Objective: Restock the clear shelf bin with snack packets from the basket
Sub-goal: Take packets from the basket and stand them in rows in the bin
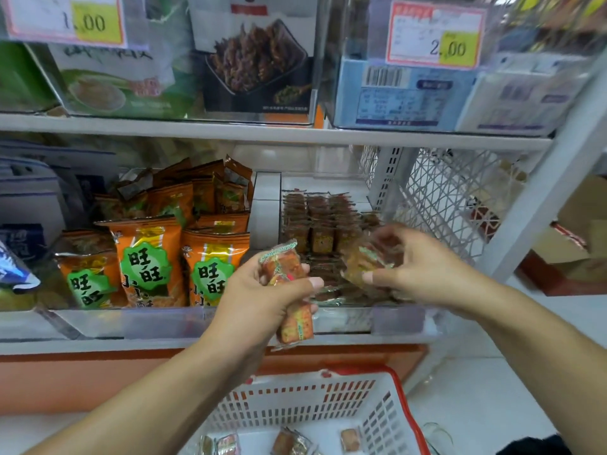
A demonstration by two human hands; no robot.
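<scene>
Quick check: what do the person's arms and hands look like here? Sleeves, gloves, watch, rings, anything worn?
Both forearms are bare as far as the frame shows: no sleeves in view. The left hand and right hand wear no gloves, and no watch, bracelet or ring shows. Fingernails look short and unpainted. The right hand is motion-blurred, so small details there cannot be told.

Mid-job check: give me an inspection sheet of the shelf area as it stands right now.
Surface: white shelf holding clear bins.
Job's things: bin part filled with rows of brown packets; basket below, a few packets left inside.
Clutter: orange snack bags in the neighbouring bin.
Grips: left hand holds several packets; right hand, blurred, holds packets over the bin.
Cables: nothing seen.
Surroundings: price tags on the shelf above; wire mesh panel on the right; cardboard boxes beyond.
</scene>
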